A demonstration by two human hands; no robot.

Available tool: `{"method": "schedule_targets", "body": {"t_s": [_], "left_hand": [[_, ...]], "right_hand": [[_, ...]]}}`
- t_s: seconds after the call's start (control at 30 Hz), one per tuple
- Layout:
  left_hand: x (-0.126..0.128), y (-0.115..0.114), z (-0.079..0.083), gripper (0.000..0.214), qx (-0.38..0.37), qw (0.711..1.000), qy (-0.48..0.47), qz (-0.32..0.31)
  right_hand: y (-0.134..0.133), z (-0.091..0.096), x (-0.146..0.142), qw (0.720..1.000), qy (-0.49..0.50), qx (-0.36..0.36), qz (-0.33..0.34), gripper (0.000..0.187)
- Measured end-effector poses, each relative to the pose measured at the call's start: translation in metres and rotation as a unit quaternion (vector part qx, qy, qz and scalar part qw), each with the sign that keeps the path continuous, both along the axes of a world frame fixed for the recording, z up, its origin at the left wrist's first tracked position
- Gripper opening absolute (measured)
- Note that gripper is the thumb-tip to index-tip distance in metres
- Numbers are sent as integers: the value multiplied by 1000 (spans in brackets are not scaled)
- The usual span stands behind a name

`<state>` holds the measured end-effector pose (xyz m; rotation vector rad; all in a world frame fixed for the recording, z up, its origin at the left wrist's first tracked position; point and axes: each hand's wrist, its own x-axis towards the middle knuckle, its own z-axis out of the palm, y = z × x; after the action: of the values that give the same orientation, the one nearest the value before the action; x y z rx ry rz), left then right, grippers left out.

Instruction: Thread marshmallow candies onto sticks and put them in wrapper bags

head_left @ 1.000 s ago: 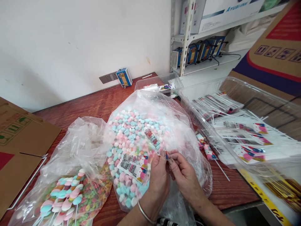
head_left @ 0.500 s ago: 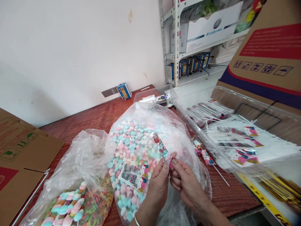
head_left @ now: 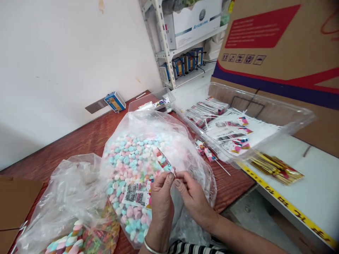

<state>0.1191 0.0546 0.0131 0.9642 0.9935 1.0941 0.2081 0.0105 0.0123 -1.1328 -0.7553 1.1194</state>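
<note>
My left hand (head_left: 161, 197) and my right hand (head_left: 191, 196) meet fingertip to fingertip over a big clear bag of pink, blue and white candies (head_left: 132, 165). Both pinch the near end of a small wrapped candy stick (head_left: 163, 161) in a printed sleeve, which points up and away to the left. A few flat printed sleeves (head_left: 137, 193) lie on the candies just left of my left hand. A silver bangle sits on my left wrist.
A second clear bag of twisted marshmallow sticks and gummies (head_left: 79, 236) lies at lower left. A clear tray of printed sleeves (head_left: 265, 106) stands at right, gold twist ties (head_left: 275, 168) beside it. Two wrapped sticks (head_left: 206, 152) lie on the red wooden table (head_left: 87, 137). Cardboard boxes and shelves stand behind.
The view has swung right and down, so everything sits further left. My hands keep pinching the wrapped stick's end and have shifted slightly left with it.
</note>
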Motion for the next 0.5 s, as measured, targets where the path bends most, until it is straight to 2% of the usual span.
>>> {"method": "schedule_targets", "body": {"t_s": [0.07,0.13,0.17,0.27,0.33,0.37,0.4,0.47,0.5], "left_hand": [[-2,-4,-3,18,-3,1000,-7,2],[-7,-8,-5,21,-29,999,-24,-20],[-10,-11,-6,23,-52,997,-35,-44],[-20,-21,-9,28,-128,979,-53,-151],[-24,-28,-10,27,-151,968,-52,-195],[-25,-31,-10,27,-154,967,-49,-200],[-26,-34,-10,26,-151,968,-47,-194],[-25,-35,-8,23,-139,976,-52,-162],[-24,-35,-6,21,-129,980,-59,-140]], "right_hand": [[-7,-1,-1,998,-52,33,-21,28],[-15,-4,1,998,58,0,34,31],[-19,-6,2,986,141,-26,79,31],[-32,-13,7,911,335,-78,227,36],[-41,-15,9,875,364,-89,307,39],[-45,-15,10,877,342,-90,325,40],[-49,-13,13,903,277,-87,318,41],[-59,-8,24,966,74,-70,237,40],[-65,-6,32,982,-64,-57,166,38]]}}
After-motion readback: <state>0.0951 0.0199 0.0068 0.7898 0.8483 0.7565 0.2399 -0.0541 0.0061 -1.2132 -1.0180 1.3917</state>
